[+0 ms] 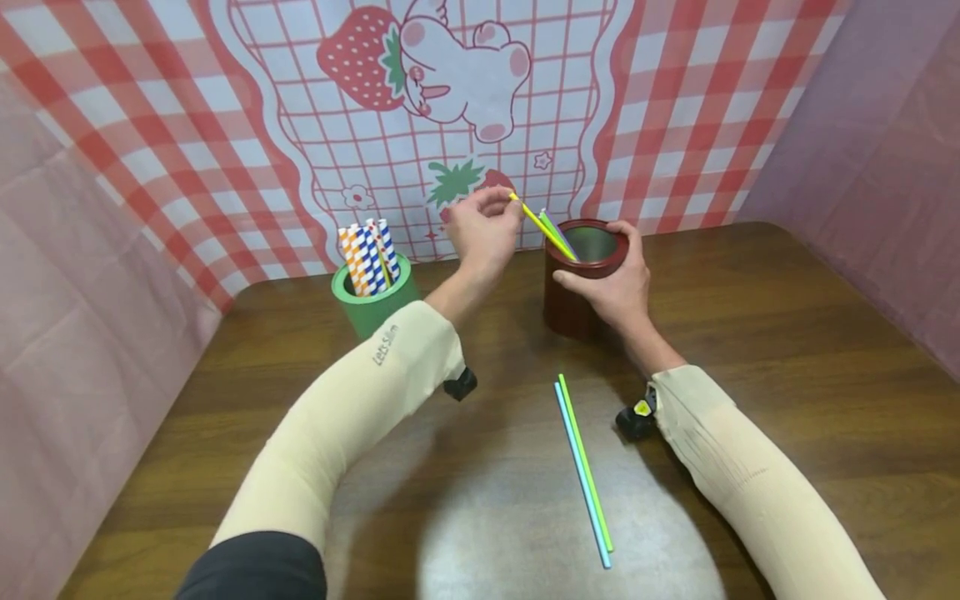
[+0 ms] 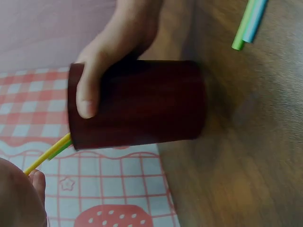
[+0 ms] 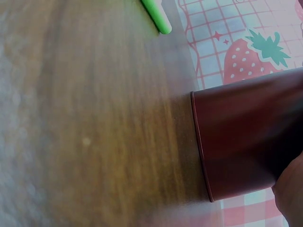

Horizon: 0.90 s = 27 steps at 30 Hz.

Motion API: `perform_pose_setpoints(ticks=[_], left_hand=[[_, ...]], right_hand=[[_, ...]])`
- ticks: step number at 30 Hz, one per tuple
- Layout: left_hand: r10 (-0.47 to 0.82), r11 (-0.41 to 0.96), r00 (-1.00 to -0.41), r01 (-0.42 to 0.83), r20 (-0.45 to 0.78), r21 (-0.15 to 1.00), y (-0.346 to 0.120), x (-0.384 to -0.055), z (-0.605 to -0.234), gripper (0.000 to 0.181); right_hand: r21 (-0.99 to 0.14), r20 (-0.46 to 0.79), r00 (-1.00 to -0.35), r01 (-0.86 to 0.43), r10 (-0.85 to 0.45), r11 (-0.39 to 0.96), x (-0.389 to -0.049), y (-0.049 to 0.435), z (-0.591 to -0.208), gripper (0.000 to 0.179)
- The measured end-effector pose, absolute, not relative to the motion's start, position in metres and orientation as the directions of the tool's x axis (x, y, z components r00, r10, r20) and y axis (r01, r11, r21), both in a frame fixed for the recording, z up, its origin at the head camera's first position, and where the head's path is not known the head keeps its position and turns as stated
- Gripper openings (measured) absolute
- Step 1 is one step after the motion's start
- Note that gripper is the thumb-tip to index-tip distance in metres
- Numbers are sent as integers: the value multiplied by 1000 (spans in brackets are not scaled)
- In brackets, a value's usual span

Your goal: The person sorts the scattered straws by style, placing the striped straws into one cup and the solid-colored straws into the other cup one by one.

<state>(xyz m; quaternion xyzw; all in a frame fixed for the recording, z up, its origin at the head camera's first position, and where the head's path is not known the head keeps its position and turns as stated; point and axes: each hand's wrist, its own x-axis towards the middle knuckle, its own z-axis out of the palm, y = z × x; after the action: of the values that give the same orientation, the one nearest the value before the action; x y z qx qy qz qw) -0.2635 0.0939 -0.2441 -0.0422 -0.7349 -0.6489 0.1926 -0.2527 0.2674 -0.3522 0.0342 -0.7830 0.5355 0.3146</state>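
A dark red-brown cup (image 1: 567,298) stands upright at the back of the table, and my right hand (image 1: 618,287) grips it, thumb in front and fingers over its rim. Between thumb and fingers, my left hand (image 1: 487,229) pinches the upper end of a yellow straw (image 1: 542,223). That straw leans over the rim, its lower end inside the cup. Beside it a green straw (image 1: 550,225) and a purplish one lean in the same cup. On the table in front lie a light blue straw (image 1: 582,475) and a lime green straw (image 1: 586,462), side by side.
A green cup (image 1: 375,312) holding several striped paper straws (image 1: 367,258) stands at the back left, near my left forearm. Behind the brown wooden table (image 1: 787,350) hangs a red-and-white checked cloth (image 1: 690,108) with strawberry prints.
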Motion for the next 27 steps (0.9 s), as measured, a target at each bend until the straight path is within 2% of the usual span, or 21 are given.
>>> perform_pose_setpoints(ticks=[4, 11, 19, 23, 27], left_hand=[[-146, 235, -923, 318, 357, 918, 100, -260, -253, 12], [-87, 275, -923, 339, 374, 900, 108, -256, -266, 13], [-81, 295, -925, 334, 372, 895, 110, -254, -272, 13], [-88, 319, -942, 282, 325, 905, 106, -251, -275, 15], [-85, 353, -971, 181, 223, 918, 102, -244, -282, 16]], right_hand=[[-817, 529, -801, -392, 279, 422, -253, 267, -352, 88], [-819, 525, -802, -386, 284, 424, -252, 267, -352, 89], [-821, 522, -802, -382, 290, 423, -250, 267, -351, 89], [-824, 518, -805, -379, 290, 420, -251, 267, -351, 88], [-823, 522, -802, -383, 291, 420, -251, 267, -351, 88]])
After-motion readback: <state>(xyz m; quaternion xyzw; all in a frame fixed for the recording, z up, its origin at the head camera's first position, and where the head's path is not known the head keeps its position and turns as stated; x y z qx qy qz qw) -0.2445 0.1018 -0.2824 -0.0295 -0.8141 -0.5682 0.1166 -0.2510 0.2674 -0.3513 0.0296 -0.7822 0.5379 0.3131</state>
